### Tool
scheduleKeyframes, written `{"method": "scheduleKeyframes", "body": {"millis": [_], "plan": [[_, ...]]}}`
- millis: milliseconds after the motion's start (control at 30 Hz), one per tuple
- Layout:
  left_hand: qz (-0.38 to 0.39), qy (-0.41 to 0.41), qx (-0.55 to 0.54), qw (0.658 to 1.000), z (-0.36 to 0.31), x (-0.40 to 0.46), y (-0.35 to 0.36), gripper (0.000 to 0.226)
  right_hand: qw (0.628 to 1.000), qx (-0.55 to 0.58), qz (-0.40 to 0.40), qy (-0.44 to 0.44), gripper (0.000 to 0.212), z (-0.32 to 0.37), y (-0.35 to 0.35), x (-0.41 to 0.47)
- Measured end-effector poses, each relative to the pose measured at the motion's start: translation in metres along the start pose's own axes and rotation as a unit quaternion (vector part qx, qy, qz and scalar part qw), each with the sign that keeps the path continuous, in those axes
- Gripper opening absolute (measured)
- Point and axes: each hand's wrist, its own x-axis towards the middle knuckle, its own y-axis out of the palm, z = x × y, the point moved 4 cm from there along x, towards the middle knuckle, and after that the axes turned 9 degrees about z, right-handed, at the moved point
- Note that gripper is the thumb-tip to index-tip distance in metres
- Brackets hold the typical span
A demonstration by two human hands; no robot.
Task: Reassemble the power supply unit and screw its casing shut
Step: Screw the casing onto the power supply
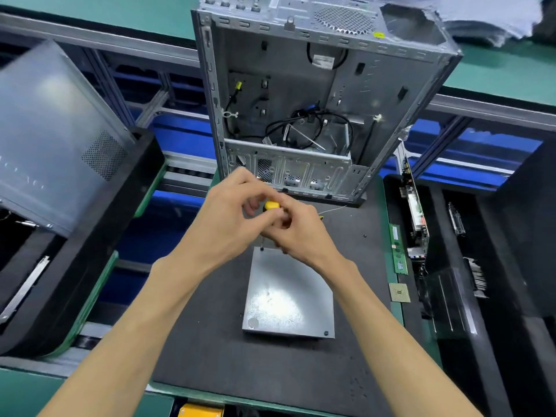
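Two bare forearms come up from the bottom edge of the view, one from the lower left corner and one from the lower right. No sleeve shows on either arm up to where the view cuts them off. The left hand point(231, 218) and the right hand point(301, 233) are ungloved, with no ring, watch or band seen on fingers or wrists. The visible fingernails are short and plain.
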Motion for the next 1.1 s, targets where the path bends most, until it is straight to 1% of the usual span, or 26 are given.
{"method": "scheduleKeyframes", "body": {"millis": [67,100,167,233,267,300,333,367,500,567,633,667,733,800,867,933,1000,1033,1100], "plan": [[0.015,-0.001,0.002,1.000,-0.001,0.001,-0.002,0.024,1.000,0.017,0.014,-0.009,0.014,0.003,0.002,-0.002],[0.033,0.005,0.005,0.999,-0.001,0.001,-0.003,0.028,1.000,0.023,0.018,-0.010,0.014,0.005,0.002,-0.004],[0.059,0.013,0.003,0.998,-0.002,0.000,-0.005,0.031,1.000,0.017,0.015,-0.005,0.022,0.006,0.000,-0.005],[0.050,0.004,0.000,0.999,-0.004,0.001,-0.005,0.024,1.000,0.005,0.015,-0.001,0.023,0.008,-0.001,-0.004],[0.036,-0.003,0.004,0.999,-0.005,0.001,-0.004,0.022,1.000,0.011,0.018,0.002,0.019,0.008,0.000,-0.003],[0.019,-0.009,0.009,1.000,-0.005,0.001,-0.004,0.021,0.999,0.024,0.025,0.006,0.010,0.009,0.001,-0.002],[0.005,-0.013,0.015,1.000,-0.006,0.001,-0.004,0.020,0.999,0.038,0.030,0.008,0.008,0.009,0.002,-0.001],[-0.001,-0.012,0.021,1.000,-0.006,0.002,-0.004,0.019,0.998,0.049,0.036,0.008,0.013,0.009,0.003,-0.002],[0.047,0.002,0.031,0.998,-0.007,0.000,-0.005,0.027,0.992,0.099,0.080,0.008,0.010,0.009,0.007,-0.008],[0.052,-0.005,0.012,0.999,-0.010,0.000,-0.004,0.025,0.993,0.090,0.078,0.011,0.004,0.007,0.004,-0.009],[0.032,-0.020,0.011,0.999,-0.010,0.002,-0.002,0.023,0.995,0.064,0.070,0.005,0.020,0.010,0.003,-0.007],[0.018,-0.029,0.027,0.999,-0.009,0.003,-0.002,0.023,0.996,0.058,0.069,0.002,0.020,0.011,0.003,-0.005],[-0.007,-0.044,0.044,0.998,-0.007,0.005,-0.001,0.017,0.996,0.060,0.068,-0.004,0.016,0.013,0.004,-0.003],[-0.002,-0.037,0.034,0.999,-0.006,0.005,0.000,0.015,0.996,0.064,0.064,-0.001,0.021,0.012,0.005,-0.001],[0.025,-0.029,0.024,0.999,-0.005,0.003,0.003,0.028,0.995,0.063,0.074,-0.007,0.021,0.011,0.006,-0.001],[0.039,-0.039,-0.001,0.998,-0.002,0.000,0.001,0.040,0.992,0.088,0.093,-0.020,0.017,0.010,0.007,-0.004],[0.041,-0.043,-0.013,0.998,0.001,-0.002,-0.001,0.045,0.989,0.106,0.098,-0.023,0.029,0.010,0.005,-0.005],[0.036,-0.041,-0.012,0.998,0.001,-0.003,-0.001,0.044,0.990,0.104,0.094,-0.023,0.034,0.010,0.005,-0.005],[0.010,-0.034,-0.006,0.999,-0.001,-0.003,0.000,0.033,0.993,0.087,0.080,-0.030,0.031,0.012,0.006,-0.001]]}}
